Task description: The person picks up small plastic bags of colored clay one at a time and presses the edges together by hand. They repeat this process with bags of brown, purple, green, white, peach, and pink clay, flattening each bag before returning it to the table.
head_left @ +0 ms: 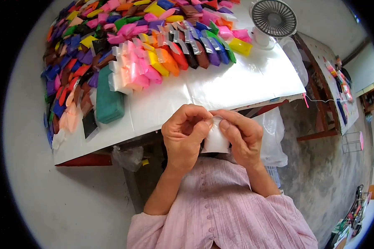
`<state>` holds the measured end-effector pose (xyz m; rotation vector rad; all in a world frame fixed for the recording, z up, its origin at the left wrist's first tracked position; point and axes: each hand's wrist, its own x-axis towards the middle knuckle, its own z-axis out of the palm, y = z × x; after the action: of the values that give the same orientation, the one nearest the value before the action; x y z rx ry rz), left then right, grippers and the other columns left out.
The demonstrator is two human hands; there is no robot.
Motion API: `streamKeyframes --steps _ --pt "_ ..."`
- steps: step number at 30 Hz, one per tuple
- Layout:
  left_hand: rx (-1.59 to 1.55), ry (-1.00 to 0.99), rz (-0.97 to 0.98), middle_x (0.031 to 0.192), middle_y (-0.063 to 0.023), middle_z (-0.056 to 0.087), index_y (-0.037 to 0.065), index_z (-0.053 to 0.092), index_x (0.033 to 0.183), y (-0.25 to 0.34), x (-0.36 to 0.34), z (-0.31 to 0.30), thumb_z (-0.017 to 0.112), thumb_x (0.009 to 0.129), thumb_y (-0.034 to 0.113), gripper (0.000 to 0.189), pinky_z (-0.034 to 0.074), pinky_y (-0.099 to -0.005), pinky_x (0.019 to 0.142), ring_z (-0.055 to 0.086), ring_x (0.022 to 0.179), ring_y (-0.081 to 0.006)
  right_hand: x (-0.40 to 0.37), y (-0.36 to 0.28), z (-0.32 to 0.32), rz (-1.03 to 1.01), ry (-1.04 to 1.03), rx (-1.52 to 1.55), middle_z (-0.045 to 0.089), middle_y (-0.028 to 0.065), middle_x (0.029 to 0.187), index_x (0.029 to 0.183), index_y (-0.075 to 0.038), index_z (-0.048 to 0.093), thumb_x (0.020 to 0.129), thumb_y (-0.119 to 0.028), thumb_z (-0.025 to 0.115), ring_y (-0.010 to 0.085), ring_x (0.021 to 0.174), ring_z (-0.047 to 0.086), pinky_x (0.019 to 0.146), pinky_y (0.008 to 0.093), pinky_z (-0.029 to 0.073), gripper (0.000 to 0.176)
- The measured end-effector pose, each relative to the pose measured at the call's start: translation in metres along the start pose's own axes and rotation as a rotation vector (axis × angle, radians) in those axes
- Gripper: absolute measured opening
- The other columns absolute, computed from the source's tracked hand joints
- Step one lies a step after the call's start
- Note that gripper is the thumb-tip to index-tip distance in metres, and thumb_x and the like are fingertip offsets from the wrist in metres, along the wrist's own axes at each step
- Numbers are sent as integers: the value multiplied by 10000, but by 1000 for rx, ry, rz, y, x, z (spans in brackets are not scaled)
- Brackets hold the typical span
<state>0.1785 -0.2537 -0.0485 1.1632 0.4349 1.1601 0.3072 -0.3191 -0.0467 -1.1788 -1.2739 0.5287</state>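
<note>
Between my two hands, just in front of the table's near edge, hangs a small plastic packet with white contents [216,140]. My left hand [186,135] pinches its top with thumb and forefinger. From the other side, my right hand [243,135] has thumb and fingers closed on the same gathered top edge. The packet's lower end hangs free. On the table ahead stand rows of filled packets in white, pink, yellow, orange [168,62], red, black, brown, purple, blue and green. A dark green block [109,99] lies to the left of these rows.
A big heap of colourful packets [79,45] covers the table's far left. The white fan [274,20] stands at the back right of the white tabletop [245,79]. Clear plastic bags [272,137] hang below the table edge. Another table [320,83] stands at right.
</note>
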Motion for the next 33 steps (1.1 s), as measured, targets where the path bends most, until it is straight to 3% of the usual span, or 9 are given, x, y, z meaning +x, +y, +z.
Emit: streamKeyframes --steps 6,12,19,22,25,28,31,33 --pt "60 -22 102 835 -49 602 -29 624 917 -6 -3 -3 585 818 -98 127 422 -197 680 525 740 -83 1 -2 -2 -227 -4 -237 574 75 698 1061 39 668 887 -5 536 124 584 519 543 258 414 223" --pt "346 -112 425 857 -89 622 -34 634 919 -1 1 -5 597 811 -103 133 412 -207 646 512 722 -114 1 -8 -9 208 23 240 576 43 705 942 40 693 965 -127 495 110 629 515 565 244 389 260" --pt "542 -215 598 862 -116 637 -30 640 916 -1 3 -10 615 805 -111 140 398 -224 603 509 711 -138 -1 -12 -15 131 -88 70 590 66 732 917 71 666 931 -85 595 118 655 528 581 246 413 172" --pt "544 -199 606 854 -117 637 -30 638 914 -4 1 -8 612 808 -116 139 399 -226 598 508 704 -142 -1 -15 -12 98 -66 -15 573 92 714 895 59 661 895 -50 624 163 619 542 561 275 430 115" --pt "551 -193 596 859 -115 639 -27 634 920 -5 -1 -8 616 813 -113 138 399 -224 598 507 707 -137 -3 -6 -11 -110 -44 -233 571 111 712 865 44 642 851 -14 650 216 597 557 531 303 439 60" --pt "515 -156 445 827 -78 610 0 628 915 -2 -4 -6 615 788 -93 158 434 -247 604 535 687 -165 -2 -1 -11 -299 -11 -390 574 117 718 839 24 621 811 4 666 251 580 556 515 323 447 57" --pt "243 -70 132 819 -49 589 3 618 916 5 -7 0 602 810 -30 112 423 -236 619 514 678 -137 -3 4 -10 -438 9 -487 565 101 720 828 13 610 793 9 674 240 587 552 504 333 444 74" --pt "359 -134 95 811 -36 575 4 615 905 11 -3 -7 598 813 -2 94 414 -233 620 500 672 -118 -2 8 -11 -497 15 -543 556 92 724 826 8 605 785 8 679 234 595 552 501 332 443 84"
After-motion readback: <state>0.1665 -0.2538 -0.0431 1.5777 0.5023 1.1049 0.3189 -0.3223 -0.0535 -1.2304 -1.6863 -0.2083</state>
